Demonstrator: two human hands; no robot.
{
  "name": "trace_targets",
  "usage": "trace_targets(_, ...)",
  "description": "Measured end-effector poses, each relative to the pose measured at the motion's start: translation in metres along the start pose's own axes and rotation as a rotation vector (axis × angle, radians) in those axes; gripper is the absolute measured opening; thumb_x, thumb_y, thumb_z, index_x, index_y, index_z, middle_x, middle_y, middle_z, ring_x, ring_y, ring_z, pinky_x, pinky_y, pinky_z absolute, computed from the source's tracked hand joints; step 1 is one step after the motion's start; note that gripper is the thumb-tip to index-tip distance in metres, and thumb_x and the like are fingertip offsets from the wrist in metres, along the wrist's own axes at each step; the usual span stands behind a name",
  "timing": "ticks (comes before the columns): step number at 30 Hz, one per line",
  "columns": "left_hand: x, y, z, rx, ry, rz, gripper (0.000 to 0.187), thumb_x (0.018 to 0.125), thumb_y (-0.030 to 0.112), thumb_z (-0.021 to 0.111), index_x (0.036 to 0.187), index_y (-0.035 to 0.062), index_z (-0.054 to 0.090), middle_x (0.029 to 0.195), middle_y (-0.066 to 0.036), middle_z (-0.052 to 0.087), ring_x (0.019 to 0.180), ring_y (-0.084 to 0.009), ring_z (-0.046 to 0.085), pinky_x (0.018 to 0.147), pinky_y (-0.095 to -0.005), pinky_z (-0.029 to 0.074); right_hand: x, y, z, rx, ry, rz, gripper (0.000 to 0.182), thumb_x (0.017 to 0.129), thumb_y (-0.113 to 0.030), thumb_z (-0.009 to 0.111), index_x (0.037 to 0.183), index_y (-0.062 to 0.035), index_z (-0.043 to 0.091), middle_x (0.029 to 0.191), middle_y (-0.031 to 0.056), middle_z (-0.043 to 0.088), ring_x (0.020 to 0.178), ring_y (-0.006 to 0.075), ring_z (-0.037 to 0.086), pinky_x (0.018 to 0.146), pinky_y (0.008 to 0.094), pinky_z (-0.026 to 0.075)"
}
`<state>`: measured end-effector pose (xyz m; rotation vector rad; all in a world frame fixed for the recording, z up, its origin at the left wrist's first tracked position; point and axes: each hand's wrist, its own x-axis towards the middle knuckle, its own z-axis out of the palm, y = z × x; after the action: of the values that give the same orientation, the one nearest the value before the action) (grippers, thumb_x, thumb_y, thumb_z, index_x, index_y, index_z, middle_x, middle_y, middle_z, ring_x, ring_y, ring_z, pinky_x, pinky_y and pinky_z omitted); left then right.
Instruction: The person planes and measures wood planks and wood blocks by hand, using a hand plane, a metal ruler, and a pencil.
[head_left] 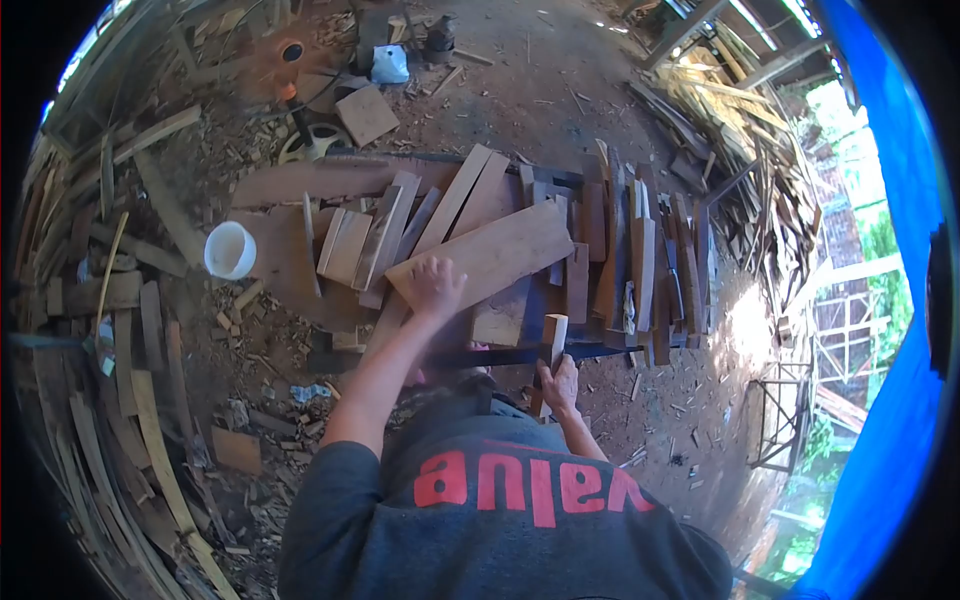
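A wide wooden board lies at a slant across other wood pieces on a low workbench. Over its near left end is my left hand, fingers bent and gripping the board. My right hand, at the bench's near edge, is closed around a short, thick wooden piece held roughly upright. Its pale top end shows; the hand covers part of its lower length. Narrow planks lie beneath and beyond the board, and a row of wooden offcuts fills the bench's right side.
A white bucket stands left of the bench. Long planks are heaped at the left, and a large wood pile rises at the upper right. A blue tarp hangs on the right. Wood scraps litter the dirt floor.
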<state>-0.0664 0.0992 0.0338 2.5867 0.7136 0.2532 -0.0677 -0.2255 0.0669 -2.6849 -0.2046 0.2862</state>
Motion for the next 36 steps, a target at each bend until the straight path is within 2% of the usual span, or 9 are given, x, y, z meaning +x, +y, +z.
trace_targets(5,0.001,0.028,0.017,-0.068,0.14,0.018,0.047,0.085,0.038,0.068,0.123,0.0152,0.054,0.122,-0.012,0.048,0.116,-0.0351,0.045,0.095,-0.0542,0.035,0.018,-0.027,0.002,-0.014,0.085,-0.17,0.047,0.086,-0.039,0.067,0.106,-0.0002,0.05,0.104,0.0214,0.056,0.1,0.0408,0.053,0.084,0.051,0.043)
trace_targets(6,0.008,0.028,0.022,-0.019,0.251,0.008,0.049,0.086,0.037,0.067,0.127,0.0155,0.052,0.127,-0.012,0.046,0.12,-0.0362,0.043,0.098,-0.055,0.034,0.023,-0.043,-0.006,-0.035,-0.017,-0.12,0.054,0.086,-0.037,0.067,0.119,0.0023,0.05,0.112,0.0232,0.054,0.106,0.0414,0.05,0.091,0.049,0.041)
trace_targets(7,0.015,0.026,0.028,0.031,0.365,-0.004,0.052,0.087,0.037,0.066,0.131,0.0158,0.049,0.132,-0.013,0.045,0.125,-0.0373,0.041,0.101,-0.0557,0.032,0.029,-0.051,-0.004,-0.038,0.0,-0.151,0.052,0.085,-0.035,0.068,0.118,0.0011,0.05,0.11,0.0213,0.054,0.105,0.0404,0.05,0.089,0.0488,0.041)
trace_targets(15,0.027,0.014,0.042,0.139,0.242,-0.058,0.056,0.094,0.043,0.052,0.143,0.0188,0.041,0.135,-0.011,0.046,0.132,-0.0328,0.036,0.11,-0.0546,0.023,0.09,-0.113,0.038,-0.142,0.024,-0.556,0.049,0.082,-0.035,0.069,0.112,-0.0014,0.052,0.104,0.0184,0.053,0.096,0.0361,0.051,0.078,0.0492,0.041)
trace_targets(21,0.03,0.022,0.033,0.177,0.185,-0.094,0.048,0.097,0.039,0.049,0.14,0.0197,0.046,0.134,-0.009,0.046,0.13,-0.0297,0.037,0.11,-0.0525,0.022,0.248,-0.128,0.016,-0.226,0.302,-0.335,0.045,0.08,-0.035,0.07,0.105,0.0001,0.054,0.099,0.02,0.057,0.097,0.0389,0.056,0.08,0.0497,0.046)
trace_targets(24,0.03,0.022,0.03,0.166,0.191,-0.101,0.046,0.097,0.036,0.049,0.14,0.0202,0.046,0.133,-0.009,0.045,0.13,-0.0293,0.036,0.11,-0.0525,0.022,0.251,-0.142,0.026,-0.186,0.325,-0.352,0.046,0.08,-0.036,0.069,0.104,0.0009,0.054,0.098,0.0207,0.058,0.095,0.0387,0.057,0.081,0.0502,0.047)
trace_targets(29,0.029,0.021,0.026,0.152,0.192,-0.092,0.045,0.096,0.035,0.051,0.138,0.0202,0.047,0.131,-0.009,0.046,0.128,-0.0291,0.037,0.109,-0.0526,0.024,0.138,-0.163,0.044,-0.133,0.025,-0.6,0.045,0.08,-0.034,0.069,0.106,-0.0023,0.052,0.102,0.0185,0.054,0.098,0.0364,0.053,0.081,0.0481,0.044)
trace_targets(32,0.029,0.023,0.023,0.103,0.224,-0.084,0.048,0.095,0.037,0.053,0.138,0.02,0.046,0.131,-0.009,0.045,0.129,-0.0296,0.038,0.107,-0.0532,0.026,0.132,-0.143,0.036,-0.033,-0.078,-0.516,0.047,0.081,-0.035,0.07,0.107,-0.0008,0.051,0.103,0.0193,0.054,0.1,0.0375,0.052,0.084,0.0484,0.043)
trace_targets(36,0.04,0.018,0.021,0.108,0.211,-0.144,0.05,0.091,0.045,0.058,0.13,0.0145,0.05,0.121,-0.011,0.05,0.117,-0.0308,0.044,0.1,-0.0521,0.031,0.146,-0.096,0.029,0.244,-0.203,-0.143,0.053,0.084,-0.039,0.069,0.108,0.0041,0.05,0.104,0.0241,0.055,0.1,0.0407,0.053,0.088,0.047,0.043)
